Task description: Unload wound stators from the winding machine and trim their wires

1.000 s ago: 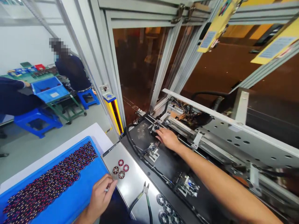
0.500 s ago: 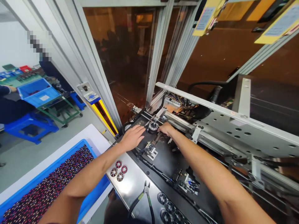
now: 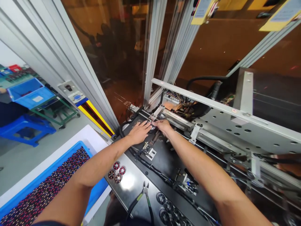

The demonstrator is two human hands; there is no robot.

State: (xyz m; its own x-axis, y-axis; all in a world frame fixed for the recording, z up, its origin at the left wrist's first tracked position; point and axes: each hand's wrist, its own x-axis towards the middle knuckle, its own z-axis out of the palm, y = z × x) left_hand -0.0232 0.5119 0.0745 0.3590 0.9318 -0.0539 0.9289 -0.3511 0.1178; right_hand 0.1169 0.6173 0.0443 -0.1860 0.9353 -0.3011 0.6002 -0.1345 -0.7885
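My left hand [image 3: 140,132] lies palm down over the machine's black plate, fingers stretched out and apart. Its fingertips reach the edge of a round slotted motor stator [image 3: 152,128], mostly covered by both hands. From the other side, my right hand [image 3: 164,126] has its fingers bent and pressed together at the stator's upper right edge; what they pinch is hidden. Just behind the fingertips stands a metal bracket [image 3: 158,112]. In front of my hands a small silver fixture [image 3: 151,153] is mounted on the black plate [image 3: 166,160].
Side cutters [image 3: 145,190] lie on the steel ledge [image 3: 129,185], between several red-wound stators [image 3: 122,170] and several dark metal rings [image 3: 168,206]. A blue tray [image 3: 96,196] full of wound stators is at left. Metal rails [image 3: 207,142] run along the right; aluminium posts [image 3: 154,47] rise behind.
Both hands have closed in over the stator, covering more of it. My right fingers have moved to its upper edge. The whole view has shifted slightly.
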